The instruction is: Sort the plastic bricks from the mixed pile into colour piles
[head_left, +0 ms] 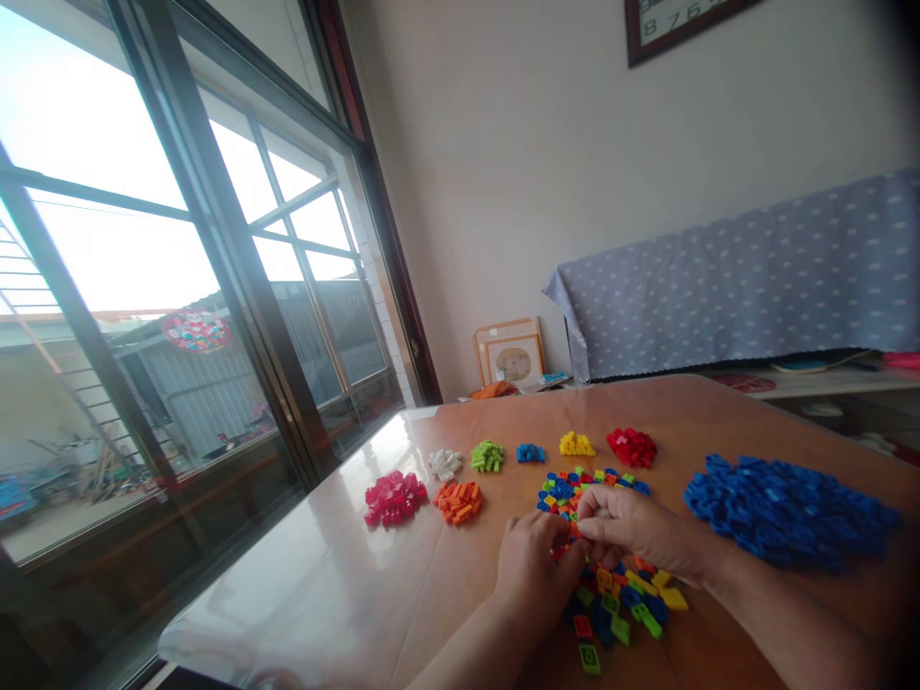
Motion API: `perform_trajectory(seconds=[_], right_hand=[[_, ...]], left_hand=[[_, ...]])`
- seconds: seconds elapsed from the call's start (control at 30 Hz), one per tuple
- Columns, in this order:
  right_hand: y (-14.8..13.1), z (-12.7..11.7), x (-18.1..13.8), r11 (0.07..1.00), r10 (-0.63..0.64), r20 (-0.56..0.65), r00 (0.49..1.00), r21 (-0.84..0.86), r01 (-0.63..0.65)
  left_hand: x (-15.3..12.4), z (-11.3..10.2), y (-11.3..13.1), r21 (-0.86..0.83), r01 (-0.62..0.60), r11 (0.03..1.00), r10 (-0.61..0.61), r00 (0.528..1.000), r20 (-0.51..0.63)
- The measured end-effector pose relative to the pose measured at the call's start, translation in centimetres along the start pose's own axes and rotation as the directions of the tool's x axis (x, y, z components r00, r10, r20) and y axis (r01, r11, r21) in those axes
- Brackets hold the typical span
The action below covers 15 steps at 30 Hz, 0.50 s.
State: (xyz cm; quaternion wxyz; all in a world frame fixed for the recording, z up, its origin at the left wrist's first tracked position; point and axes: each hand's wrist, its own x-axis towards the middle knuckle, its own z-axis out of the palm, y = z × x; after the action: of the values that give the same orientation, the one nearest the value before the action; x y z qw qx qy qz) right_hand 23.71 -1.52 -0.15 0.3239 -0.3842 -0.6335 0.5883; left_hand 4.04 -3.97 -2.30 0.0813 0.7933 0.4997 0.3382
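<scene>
My left hand (538, 561) and my right hand (632, 529) meet over a mixed heap of small plastic building bricks (610, 606). The fingers of both hands are bent together in a pinch, their tips close to each other. Whatever lies between them is too small and too covered to name, though bits of red show near the fingertips. Blue, red, green, yellow and orange bricks spread out behind my hands and in front of them. Part of the heap is hidden under my fingers.
Sorted piles surround the heap: pink (395, 498), orange (458, 501), white (445, 464), green (487, 455), small blue (530, 452), yellow (577, 444) and red (631, 447). A large blue pile (783, 508) lies right on the brown table (374, 594). Windows stand left.
</scene>
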Motion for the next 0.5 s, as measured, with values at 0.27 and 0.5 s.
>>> perform_trajectory(seconds=[0.27,0.5], right_hand=[[0.1,-0.4,0.2,0.999,-0.051,-0.045,0.998,-0.014,0.050],[0.5,-0.8,0.6,0.997,-0.059,-0.087,0.994,-0.053,0.054]], left_hand=[[-0.1,-2.1,-0.8,0.154,0.057,0.986,-0.040,0.993,-0.115],[-0.9,-7.2,-6.5,0.399,0.332,0.855,-0.276,0.942,-0.192]])
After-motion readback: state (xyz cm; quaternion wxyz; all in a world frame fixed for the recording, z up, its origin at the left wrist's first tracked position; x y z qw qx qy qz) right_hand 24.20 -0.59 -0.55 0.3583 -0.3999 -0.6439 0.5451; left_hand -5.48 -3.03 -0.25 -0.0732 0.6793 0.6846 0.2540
